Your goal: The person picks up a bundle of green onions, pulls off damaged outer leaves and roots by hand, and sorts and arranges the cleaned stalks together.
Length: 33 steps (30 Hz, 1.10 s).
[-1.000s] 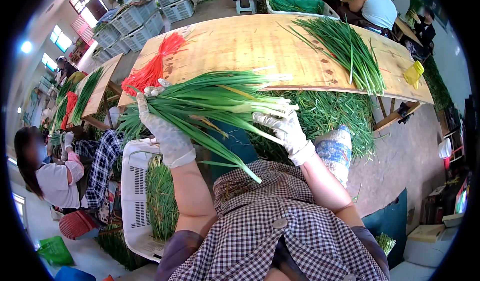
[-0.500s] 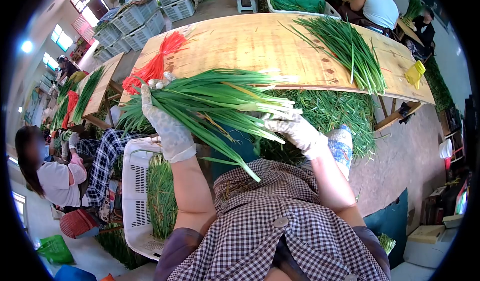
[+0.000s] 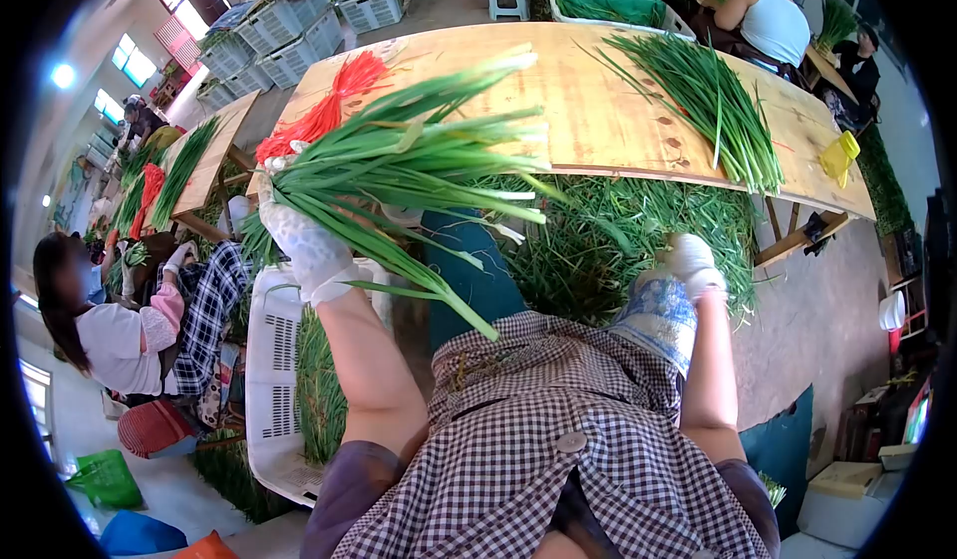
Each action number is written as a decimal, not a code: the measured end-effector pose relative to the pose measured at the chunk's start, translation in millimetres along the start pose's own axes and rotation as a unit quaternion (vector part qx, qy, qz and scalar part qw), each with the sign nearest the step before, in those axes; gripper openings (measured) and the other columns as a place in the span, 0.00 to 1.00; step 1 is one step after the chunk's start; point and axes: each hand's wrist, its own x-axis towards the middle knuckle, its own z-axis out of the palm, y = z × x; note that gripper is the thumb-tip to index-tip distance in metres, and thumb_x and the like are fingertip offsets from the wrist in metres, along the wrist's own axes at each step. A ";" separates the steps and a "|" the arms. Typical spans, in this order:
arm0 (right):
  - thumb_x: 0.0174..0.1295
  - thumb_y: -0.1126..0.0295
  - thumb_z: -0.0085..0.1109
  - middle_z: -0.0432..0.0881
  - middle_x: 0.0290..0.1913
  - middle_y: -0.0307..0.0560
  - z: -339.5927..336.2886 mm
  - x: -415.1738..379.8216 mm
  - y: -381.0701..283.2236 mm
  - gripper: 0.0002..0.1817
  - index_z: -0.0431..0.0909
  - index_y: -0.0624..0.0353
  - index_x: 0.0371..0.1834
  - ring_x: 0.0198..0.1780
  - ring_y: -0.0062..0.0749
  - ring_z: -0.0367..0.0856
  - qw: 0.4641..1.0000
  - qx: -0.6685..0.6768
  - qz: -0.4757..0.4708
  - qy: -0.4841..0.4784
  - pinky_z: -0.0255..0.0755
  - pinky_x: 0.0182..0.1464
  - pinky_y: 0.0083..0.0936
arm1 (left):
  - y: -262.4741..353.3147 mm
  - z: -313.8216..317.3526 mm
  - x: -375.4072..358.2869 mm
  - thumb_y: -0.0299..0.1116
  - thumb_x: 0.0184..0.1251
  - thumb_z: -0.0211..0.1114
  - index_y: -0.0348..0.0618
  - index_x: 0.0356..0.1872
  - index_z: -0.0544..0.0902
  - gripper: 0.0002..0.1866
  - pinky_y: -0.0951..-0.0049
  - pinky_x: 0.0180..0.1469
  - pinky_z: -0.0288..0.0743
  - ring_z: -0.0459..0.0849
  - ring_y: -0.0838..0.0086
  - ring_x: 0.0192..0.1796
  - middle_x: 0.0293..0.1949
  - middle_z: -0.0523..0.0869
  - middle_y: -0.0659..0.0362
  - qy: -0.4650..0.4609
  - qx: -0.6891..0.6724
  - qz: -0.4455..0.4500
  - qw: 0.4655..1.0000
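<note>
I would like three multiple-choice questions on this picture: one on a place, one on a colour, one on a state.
1. Where does the right hand rest?
A. on the bunch
B. on the knee
C. on the table

2. What colour are the ties on the table?
A. red
B. blue
C. white

3. How is the bunch of green onions held?
A. lying in the crate
B. gripped in the left hand
C. held by both hands

Answers: 1 B, it lies on the knee, away from the bunch; 2 A, plainly red; 3 B, only the left glove grips it.

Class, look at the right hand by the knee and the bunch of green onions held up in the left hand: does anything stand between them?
Nothing visible does. The right hand is low at the knee, apart from the bunch gripped by the left hand; only loose hanging leaves lie between.
</note>
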 end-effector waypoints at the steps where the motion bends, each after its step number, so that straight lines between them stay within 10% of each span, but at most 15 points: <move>1: 0.53 0.55 0.69 0.85 0.39 0.51 11.3 2.0 -19.0 0.24 0.80 0.64 0.45 0.40 0.41 0.84 0.955 -0.292 0.049 0.017 0.74 0.54 0.35 | 0.5 5.2 -4.0 0.39 0.73 0.48 0.36 0.44 0.78 0.16 0.60 0.51 0.78 0.83 0.64 0.42 0.40 0.83 0.51 -0.008 0.124 0.026 0.992; 5: 0.43 0.46 0.73 0.62 0.69 0.60 67.5 8.0 -86.2 0.52 0.60 0.62 0.69 0.71 0.49 0.59 0.917 0.132 -0.359 -0.111 0.53 0.72 0.35 | -10.1 -22.0 31.3 0.41 0.71 0.51 0.37 0.47 0.77 0.17 0.62 0.51 0.77 0.82 0.64 0.44 0.43 0.83 0.52 -0.057 -0.079 -0.055 0.994; 8: 0.39 0.49 0.75 0.48 0.74 0.65 67.8 -16.1 -167.5 0.60 0.49 0.64 0.73 0.76 0.49 0.44 0.882 0.209 -0.409 -0.103 0.41 0.75 0.35 | -20.6 -22.6 31.0 0.41 0.66 0.59 0.42 0.43 0.79 0.13 0.68 0.56 0.71 0.78 0.71 0.46 0.38 0.82 0.61 -0.109 -0.087 -0.097 0.985; 10: 0.41 0.51 0.74 0.54 0.71 0.66 101.7 -2.1 -190.2 0.56 0.53 0.64 0.71 0.73 0.52 0.50 0.901 0.169 -0.392 -0.072 0.44 0.74 0.37 | -35.7 17.7 -2.1 0.42 0.68 0.56 0.42 0.37 0.79 0.13 0.68 0.56 0.72 0.79 0.70 0.43 0.35 0.82 0.61 -0.094 -0.200 -0.140 0.965; 11: 0.52 0.54 0.69 0.67 0.63 0.61 107.2 -2.4 -216.5 0.43 0.60 0.64 0.67 0.62 0.45 0.67 0.902 0.121 -0.414 0.012 0.62 0.65 0.34 | -46.9 19.7 -1.7 0.43 0.70 0.53 0.42 0.34 0.79 0.14 0.64 0.57 0.74 0.80 0.67 0.42 0.33 0.82 0.58 -0.062 -0.163 -0.098 0.980; 14: 0.65 0.56 0.56 0.72 0.58 0.57 163.7 37.2 -215.0 0.31 0.63 0.62 0.66 0.56 0.40 0.73 0.785 0.442 -0.326 -0.288 0.66 0.61 0.27 | -65.0 51.2 -16.3 0.40 0.70 0.54 0.41 0.34 0.77 0.13 0.60 0.60 0.71 0.80 0.70 0.38 0.31 0.81 0.60 0.020 -0.084 -0.070 0.994; 18: 0.73 0.61 0.43 0.80 0.48 0.48 94.0 -12.8 -157.0 0.21 0.68 0.61 0.62 0.38 0.23 0.79 0.791 0.393 -0.438 -0.167 0.75 0.39 0.18 | -42.4 60.1 -13.4 0.40 0.72 0.51 0.39 0.32 0.74 0.14 0.61 0.61 0.71 0.78 0.74 0.34 0.28 0.77 0.62 -0.100 -0.152 0.004 0.983; 20: 0.71 0.64 0.47 0.82 0.40 0.47 72.4 -13.3 -123.6 0.17 0.70 0.65 0.56 0.27 0.21 0.77 0.816 0.507 -0.174 -0.217 0.74 0.27 0.17 | -24.5 51.0 -5.4 0.39 0.72 0.52 0.39 0.34 0.74 0.13 0.63 0.61 0.70 0.77 0.73 0.35 0.28 0.77 0.61 -0.110 -0.152 0.033 0.982; 22: 0.68 0.63 0.51 0.84 0.37 0.47 76.6 14.0 -64.9 0.13 0.76 0.62 0.44 0.27 0.27 0.81 0.940 0.308 -0.138 -0.057 0.77 0.31 0.22 | -11.5 30.9 4.4 0.39 0.72 0.52 0.39 0.35 0.74 0.13 0.64 0.61 0.70 0.77 0.71 0.35 0.29 0.78 0.60 -0.131 -0.157 0.049 0.978; 23: 0.62 0.58 0.57 0.80 0.47 0.51 73.5 18.9 -48.1 0.20 0.75 0.61 0.49 0.38 0.35 0.82 0.996 -0.020 -0.059 -0.070 0.75 0.43 0.32 | -6.5 23.8 6.9 0.40 0.72 0.51 0.40 0.34 0.75 0.14 0.62 0.58 0.73 0.78 0.70 0.35 0.30 0.79 0.59 -0.104 -0.141 0.052 0.983; 24: 0.56 0.52 0.63 0.77 0.57 0.54 67.3 20.9 -37.1 0.28 0.74 0.60 0.55 0.49 0.43 0.82 0.925 -0.357 -0.013 -0.132 0.74 0.55 0.42 | -4.4 24.8 6.8 0.41 0.72 0.51 0.41 0.34 0.76 0.14 0.61 0.55 0.75 0.79 0.69 0.34 0.30 0.80 0.58 -0.079 -0.126 0.055 0.987; 25: 0.50 0.47 0.68 0.70 0.64 0.57 72.6 18.7 -30.5 0.40 0.69 0.59 0.63 0.63 0.43 0.71 0.908 -0.397 0.008 -0.132 0.66 0.64 0.38 | -6.0 25.7 3.2 0.41 0.72 0.51 0.41 0.34 0.76 0.14 0.61 0.55 0.75 0.79 0.69 0.34 0.30 0.80 0.58 -0.079 -0.127 0.054 0.987; 29: 0.51 0.52 0.70 0.55 0.73 0.55 85.6 11.3 -78.3 0.46 0.59 0.57 0.70 0.72 0.47 0.58 0.962 0.132 -0.206 -0.122 0.63 0.67 0.44 | -18.9 11.1 8.2 0.43 0.71 0.52 0.43 0.34 0.78 0.15 0.60 0.54 0.76 0.80 0.69 0.36 0.31 0.82 0.58 -0.006 -0.031 0.038 0.999; 33: 0.60 0.65 0.62 0.50 0.73 0.57 105.5 11.8 -131.3 0.41 0.49 0.56 0.73 0.70 0.45 0.60 0.774 0.502 -0.290 -0.255 0.66 0.66 0.38 | -31.5 4.2 7.8 0.45 0.72 0.49 0.40 0.46 0.78 0.19 0.60 0.55 0.75 0.81 0.62 0.46 0.43 0.82 0.53 -0.038 -0.093 -0.038 0.994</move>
